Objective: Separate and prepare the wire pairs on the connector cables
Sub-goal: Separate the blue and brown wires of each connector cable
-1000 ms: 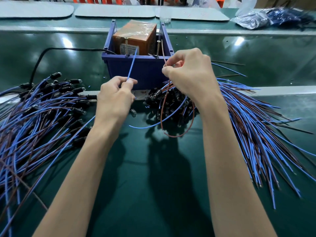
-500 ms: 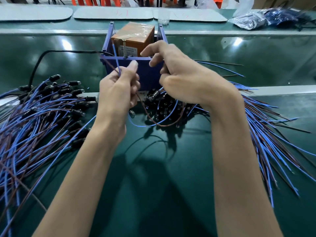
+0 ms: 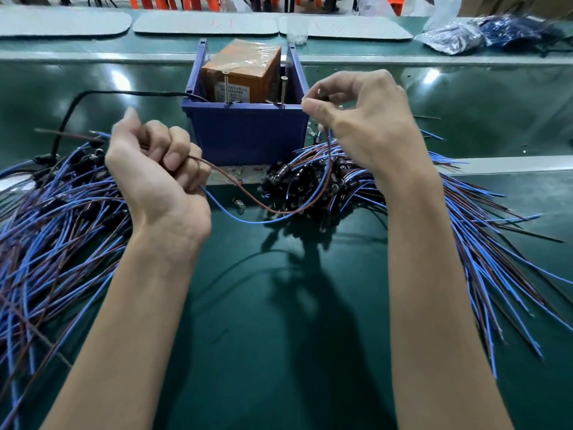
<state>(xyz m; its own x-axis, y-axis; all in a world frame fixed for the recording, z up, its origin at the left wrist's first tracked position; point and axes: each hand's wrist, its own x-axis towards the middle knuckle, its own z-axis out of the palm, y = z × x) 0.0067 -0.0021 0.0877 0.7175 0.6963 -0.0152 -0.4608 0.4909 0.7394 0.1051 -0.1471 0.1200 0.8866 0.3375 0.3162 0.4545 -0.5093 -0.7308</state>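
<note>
Left hand (image 3: 158, 178) fists the wire ends, right hand (image 3: 362, 125) pinches what I take for the connector (image 3: 322, 98); between them my cable (image 3: 248, 221) sags left-to-right over the worktop (image 3: 279, 305). Beyond, nearer my right, lies the unsorted pile (image 3: 310, 184), toward the far edge.

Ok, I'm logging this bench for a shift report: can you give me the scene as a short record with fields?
left hand: grips one end of the pair
right hand: pinches the other end, near the bin's right corner
pair: brown and blue wires, sagging between the hands
bin: blue, holds an orange box
piles: left pile and right pile of cables, on the table
</note>
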